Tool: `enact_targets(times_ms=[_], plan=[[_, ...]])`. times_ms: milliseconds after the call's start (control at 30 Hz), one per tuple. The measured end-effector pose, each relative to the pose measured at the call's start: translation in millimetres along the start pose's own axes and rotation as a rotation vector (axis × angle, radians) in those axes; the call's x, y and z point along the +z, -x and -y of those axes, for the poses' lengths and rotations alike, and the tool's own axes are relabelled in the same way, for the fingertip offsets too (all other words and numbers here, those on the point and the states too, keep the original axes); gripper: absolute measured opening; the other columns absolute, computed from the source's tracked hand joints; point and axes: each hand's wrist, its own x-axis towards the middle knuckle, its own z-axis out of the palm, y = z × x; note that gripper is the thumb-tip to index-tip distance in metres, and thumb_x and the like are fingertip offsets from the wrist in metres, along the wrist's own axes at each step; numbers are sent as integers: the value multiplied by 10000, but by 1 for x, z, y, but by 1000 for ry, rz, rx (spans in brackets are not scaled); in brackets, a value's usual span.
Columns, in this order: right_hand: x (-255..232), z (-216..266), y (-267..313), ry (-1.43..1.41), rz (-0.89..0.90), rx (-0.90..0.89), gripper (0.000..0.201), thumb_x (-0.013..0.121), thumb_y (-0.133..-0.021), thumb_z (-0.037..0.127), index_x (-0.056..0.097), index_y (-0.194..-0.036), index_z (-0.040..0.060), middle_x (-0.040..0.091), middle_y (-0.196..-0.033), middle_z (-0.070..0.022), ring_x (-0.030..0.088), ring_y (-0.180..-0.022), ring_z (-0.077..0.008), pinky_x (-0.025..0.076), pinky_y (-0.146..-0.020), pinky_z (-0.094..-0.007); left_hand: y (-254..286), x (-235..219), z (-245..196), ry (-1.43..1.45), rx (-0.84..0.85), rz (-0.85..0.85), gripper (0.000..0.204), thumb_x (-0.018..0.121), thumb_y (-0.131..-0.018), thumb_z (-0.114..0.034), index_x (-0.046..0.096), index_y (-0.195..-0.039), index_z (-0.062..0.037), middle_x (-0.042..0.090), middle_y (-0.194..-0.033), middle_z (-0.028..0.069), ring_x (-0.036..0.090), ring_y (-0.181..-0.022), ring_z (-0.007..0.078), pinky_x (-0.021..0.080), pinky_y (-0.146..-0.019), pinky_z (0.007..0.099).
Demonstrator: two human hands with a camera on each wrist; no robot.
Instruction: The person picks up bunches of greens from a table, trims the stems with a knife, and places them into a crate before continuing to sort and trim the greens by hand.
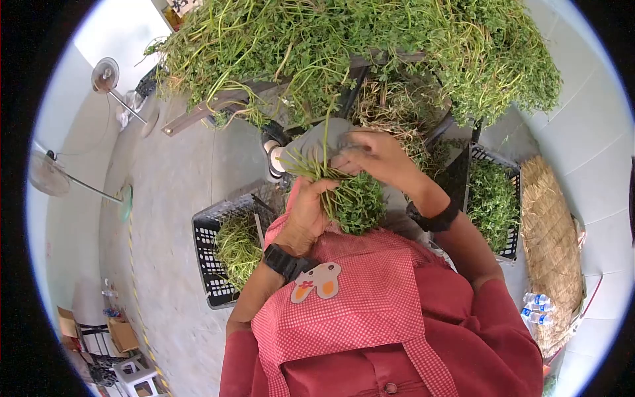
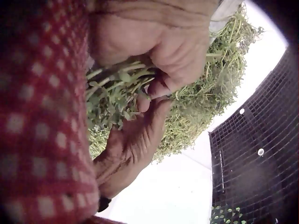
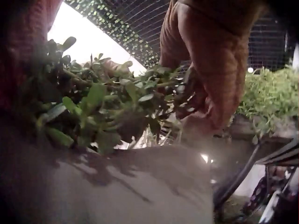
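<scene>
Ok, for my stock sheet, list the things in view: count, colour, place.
bunch: one, green, centre
greens heap: one, green, atop table
crates with greens: two, black, either side
stalk pile: one, brownish, below heap
fans: two, grey, left
boxes: several, brown, lower left
stool: one, white, lower left
straw mat: one, tan, right
bottles: several, clear-blue, lower right
apron: one, red-white, on person
shirt: one, red, beneath apron
wristbands: two, black, wrists
left hand: one, bare, gripping bunch
right hand: one, bare, at bunch
</scene>
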Motion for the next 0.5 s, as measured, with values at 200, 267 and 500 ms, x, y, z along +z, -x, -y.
enact_targets(times_ms=[200,267,500], plan=[[6,7,-2,-243,81,187,199,608,-842,147,617,-854,-51,618,-674,-55,588,-541,-115,472,-500,-280,5,12,-1,-38,23,-48,256,535,-878,-55,516,-1122,22,631,-922,113,631,-914,247,537,-812,359],[4,8,1,-251,59,167,172,597,-839,133,626,-852,-35,623,-641,-59,594,-523,-123,475,-491,-289,2,4,4,-75,50,-30,204,532,-915,-119,546,-1068,15,626,-853,97,630,-917,247,539,-793,349],[-26,-25,-15,833,-315,-228,149,522,-856,57,621,-931,-25,635,-738,-67,593,-587,-125,456,-516,-270,1,-5,6,-93,39,33,198,507,-933,-157,570,-1015,13,628,-860,106,627,-928,258,535,-801,371]])
